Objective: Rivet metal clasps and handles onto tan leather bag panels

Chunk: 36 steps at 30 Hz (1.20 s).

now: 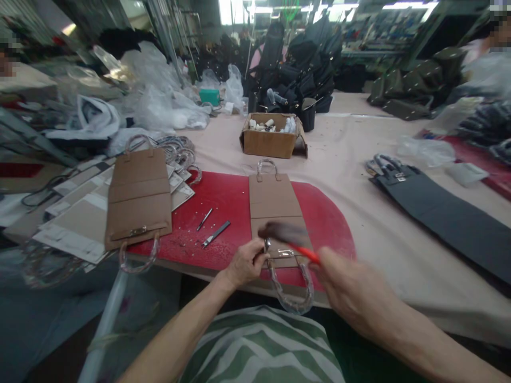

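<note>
A flat brown bag panel (pixel 274 202) with clear plastic handles lies on a red mat (pixel 231 207) in front of me. My left hand (pixel 245 261) pinches a small metal fitting at the panel's near end, beside the near handle (pixel 293 298). My right hand (pixel 339 279) grips a red-handled hammer (pixel 285 234), blurred by motion, its head just above the fitting.
A stack of brown panels (pixel 138 199) lies left on the mat, over white-and-grey sheets. Two metal tools (pixel 215 234) rest on the mat. A cardboard box (pixel 271 139) stands behind. A dark panel (pixel 443 213) lies right. Other people sit at both far edges.
</note>
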Available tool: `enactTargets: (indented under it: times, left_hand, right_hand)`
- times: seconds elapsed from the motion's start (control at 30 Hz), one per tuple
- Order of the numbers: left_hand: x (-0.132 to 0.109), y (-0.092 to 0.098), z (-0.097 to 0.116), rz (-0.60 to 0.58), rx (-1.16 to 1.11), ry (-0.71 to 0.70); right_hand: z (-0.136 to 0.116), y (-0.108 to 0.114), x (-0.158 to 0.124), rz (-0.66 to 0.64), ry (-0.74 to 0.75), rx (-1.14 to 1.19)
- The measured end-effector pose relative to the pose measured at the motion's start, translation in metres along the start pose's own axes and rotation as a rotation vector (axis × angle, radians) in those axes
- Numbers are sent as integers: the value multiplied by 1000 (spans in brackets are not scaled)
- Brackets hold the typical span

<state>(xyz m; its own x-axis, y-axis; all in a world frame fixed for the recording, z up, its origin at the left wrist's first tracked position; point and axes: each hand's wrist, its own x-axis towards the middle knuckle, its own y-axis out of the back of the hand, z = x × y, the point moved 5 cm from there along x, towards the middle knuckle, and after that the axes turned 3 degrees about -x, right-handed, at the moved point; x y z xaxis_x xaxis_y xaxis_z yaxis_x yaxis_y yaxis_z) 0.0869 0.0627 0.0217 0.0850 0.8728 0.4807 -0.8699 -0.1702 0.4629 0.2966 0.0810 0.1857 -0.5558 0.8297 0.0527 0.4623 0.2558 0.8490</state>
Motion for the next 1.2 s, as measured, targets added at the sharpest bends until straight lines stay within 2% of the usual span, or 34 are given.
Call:
enactTargets:
  times: [0.07, 0.17, 0.23, 0.33, 0.4, 0.47, 0.53, 0.6, 0.67, 0.8, 0.9, 0.97, 1.03, 1.2]
  left_hand:
    - [1, 0, 0, -9, 1, 10]
    - [0, -1, 1, -17, -10, 9]
    - [0, 0, 2, -12, -9, 3]
    - [-1, 0, 4, -17, 4, -18]
    - [-1, 0, 5, -17, 19, -34]
    - [-2, 0, 6, -16, 27, -30]
    - [-3, 1, 5, -11, 23, -13]
    - [-5, 1, 3, -3, 25, -4]
    - [-8, 1, 4, 2, 41, -29]
    - [-15, 0, 8, 13, 73, -115]
    - [-15, 7, 3, 126, 38, 24]
    - [-12, 12, -3, 182, -37, 175]
    - [-8, 16, -5, 188, -134, 286]
    - [8, 19, 10, 199, -262, 364]
  right_hand:
    - [9, -12, -2, -97, 30, -63]
    - [37, -12, -2, -71, -51, 17]
    - [67, -14, -1, -78, -161, 90]
    - [125, -31, -1, -119, -422, 168]
    - [156, -40, -1, -99, -544, 75]
    - [172, -44, 0, -44, -569, -127]
    - [168, -45, 3, 36, -488, -360]
    - [154, -50, 3, 112, -404, -472]
    - [138, -63, 2, 116, -380, -391]
    - [117, -99, 0, 43, -447, -145]
    - [116, -107, 3, 91, -549, -50]
    - [121, -109, 7, 89, -606, 127]
    - [126, -110, 9, 64, -626, 390]
    - [116, -114, 6, 18, -538, 1158]
